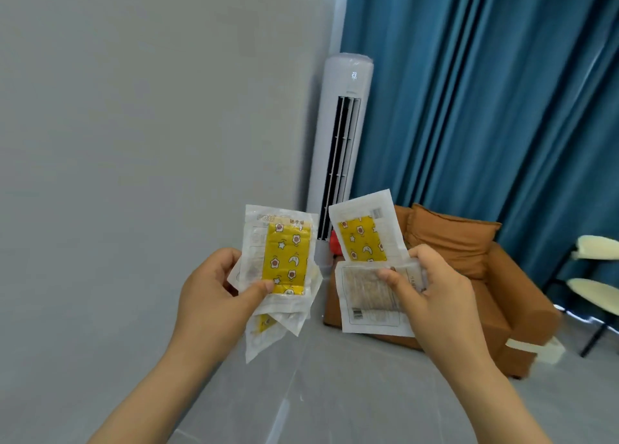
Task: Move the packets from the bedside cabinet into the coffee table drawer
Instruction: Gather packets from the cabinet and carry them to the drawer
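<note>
My left hand (214, 289) grips a small stack of clear packets (284, 259) with yellow patterned inserts; the thumb presses on the front one and more packets fan out below it. My right hand (432, 289) pinches two packets: one with a yellow insert (365, 232) stands up behind, and one turned over to its white printed back (365, 306) lies in front. Both hands are raised at chest height in front of me. Neither the bedside cabinet nor the coffee table drawer is in view.
A white tower air conditioner (341, 149) stands in the corner by a grey wall. Blue curtains (485, 92) hang at the right. A brown sofa chair (469, 276) sits below them, with a black-framed stool (593, 289) farther right. The floor is grey tile.
</note>
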Motion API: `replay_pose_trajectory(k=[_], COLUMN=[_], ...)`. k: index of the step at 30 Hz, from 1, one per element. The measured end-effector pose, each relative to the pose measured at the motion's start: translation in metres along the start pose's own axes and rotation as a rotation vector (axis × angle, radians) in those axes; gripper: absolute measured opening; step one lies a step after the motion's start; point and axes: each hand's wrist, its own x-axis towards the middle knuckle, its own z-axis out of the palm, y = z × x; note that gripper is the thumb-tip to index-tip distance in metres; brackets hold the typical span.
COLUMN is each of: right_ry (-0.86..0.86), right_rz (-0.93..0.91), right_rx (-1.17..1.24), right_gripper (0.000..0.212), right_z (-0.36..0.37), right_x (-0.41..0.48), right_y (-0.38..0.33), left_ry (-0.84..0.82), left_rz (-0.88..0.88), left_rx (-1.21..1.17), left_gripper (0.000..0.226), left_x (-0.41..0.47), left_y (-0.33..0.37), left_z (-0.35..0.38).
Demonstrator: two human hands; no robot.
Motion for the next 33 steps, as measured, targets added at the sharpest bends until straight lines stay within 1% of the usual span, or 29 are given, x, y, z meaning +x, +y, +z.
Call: replay_pose_trajectory(k=[6, 9, 14, 18, 23, 27, 29, 33], right_ry=[0.169, 0.236, 0.366, 0.454, 0.531, 0.589, 0.621, 0.684], right_rz=[0.091, 0.157, 0.224, 0.259, 0.330, 0.384, 0.423, 0.463], right_rx=[-0.096, -0.126, -0.243, -0.319, -0.429, -0.477, -0.505, -0.523], right_gripper=[0.026, 0.018, 0.014, 0.021, 0.020, 0.016, 0.019, 0.014], right_z=[-0.073, -0.099, -0.131, -0.152, -0.178, -0.206, -0.224, -0.265], right_x=[0.009, 0.015, 0.043, 0.073, 0.095, 0.099, 0.099, 0.095], right_y=[0.066, 0.097, 0.150, 0.185, 0.232, 0.272, 0.294, 0.344], left_ry=[-0.181, -0.273, -0.402, -0.485, -0.597, -0.694, -0.743, -0.813], left_rz=[0.066, 0.098, 0.165, 0.212, 0.294, 0.316, 0.339, 0.392], left_rx=[-0.098, -0.152, -0.237, -0.291, -0.334, -0.367, -0.381, -0.397], left_gripper=[0.021, 0.023, 0.021, 0.020, 0.019, 0.019, 0.018, 0.016], left_x=[0.026, 0.042, 0.078, 0.115, 0.149, 0.155, 0.151, 0.136], left_y=[0.026, 0.036, 0.049, 0.059, 0.074, 0.089, 0.099, 0.121], left_z=[0.110, 0.164, 0.247, 0.312, 0.391, 0.463, 0.500, 0.577])
